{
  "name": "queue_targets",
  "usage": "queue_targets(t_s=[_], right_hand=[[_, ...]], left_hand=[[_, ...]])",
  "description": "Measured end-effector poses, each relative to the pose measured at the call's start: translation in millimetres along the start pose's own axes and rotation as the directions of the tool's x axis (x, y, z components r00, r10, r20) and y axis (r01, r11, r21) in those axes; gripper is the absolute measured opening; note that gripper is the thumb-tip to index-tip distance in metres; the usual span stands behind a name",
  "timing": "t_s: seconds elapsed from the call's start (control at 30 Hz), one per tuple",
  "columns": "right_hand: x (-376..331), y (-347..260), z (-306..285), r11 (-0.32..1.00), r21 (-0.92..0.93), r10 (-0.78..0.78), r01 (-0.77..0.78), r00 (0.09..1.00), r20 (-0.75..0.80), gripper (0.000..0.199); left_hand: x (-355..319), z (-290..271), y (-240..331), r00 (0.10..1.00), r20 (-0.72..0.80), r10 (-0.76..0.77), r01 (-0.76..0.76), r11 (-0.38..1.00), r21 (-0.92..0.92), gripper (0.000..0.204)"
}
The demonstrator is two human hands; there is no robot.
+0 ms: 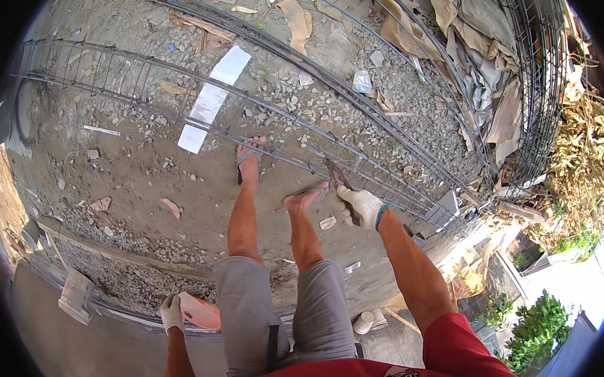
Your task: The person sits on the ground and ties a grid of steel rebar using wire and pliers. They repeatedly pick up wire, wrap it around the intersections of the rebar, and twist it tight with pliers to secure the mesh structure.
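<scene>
My right hand (363, 206), in a white knit glove, is closed round the handles of rusty pincers (337, 174). The pincers' head is at the long cage of steel bars (281, 114), which runs across the ground from upper left to lower right. Down at the left, my gloved left hand (172, 313) is closed at the edge of a flat pink plastic piece (200, 312) with small dark holes. Its fingers are partly hidden. My sandalled feet (249, 154) stand beside the cage.
A white board (214, 99) lies under the cage. More long bars (352, 94) curve past it to a bundled mesh (538, 74) at the right. Torn brown paper (403, 29) lies at the back. A timber edge (124, 249) runs along the left, near a grey block (77, 296).
</scene>
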State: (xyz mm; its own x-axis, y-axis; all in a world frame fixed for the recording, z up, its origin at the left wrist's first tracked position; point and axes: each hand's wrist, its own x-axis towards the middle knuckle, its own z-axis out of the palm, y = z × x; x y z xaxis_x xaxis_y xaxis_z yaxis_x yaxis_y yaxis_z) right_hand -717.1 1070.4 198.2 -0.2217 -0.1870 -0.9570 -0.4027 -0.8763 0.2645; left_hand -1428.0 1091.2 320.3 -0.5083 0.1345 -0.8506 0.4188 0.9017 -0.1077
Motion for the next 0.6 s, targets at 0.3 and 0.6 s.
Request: queue_targets(t_s=[0.3,0.6], right_hand=[[-58,-55,35,0.416,-0.904,-0.419,-0.1,0.861,-0.288,0.041],[-27,-38,-17,0.044,-0.984,-0.696,-0.17,0.701,-0.152,0.033]], left_hand=[[-100,97,65,0.96,0.247,0.128,-0.155,0.983,0.093,0.038],[-102,86,100,0.942,0.252,0.223,-0.264,0.954,0.143,0.04]])
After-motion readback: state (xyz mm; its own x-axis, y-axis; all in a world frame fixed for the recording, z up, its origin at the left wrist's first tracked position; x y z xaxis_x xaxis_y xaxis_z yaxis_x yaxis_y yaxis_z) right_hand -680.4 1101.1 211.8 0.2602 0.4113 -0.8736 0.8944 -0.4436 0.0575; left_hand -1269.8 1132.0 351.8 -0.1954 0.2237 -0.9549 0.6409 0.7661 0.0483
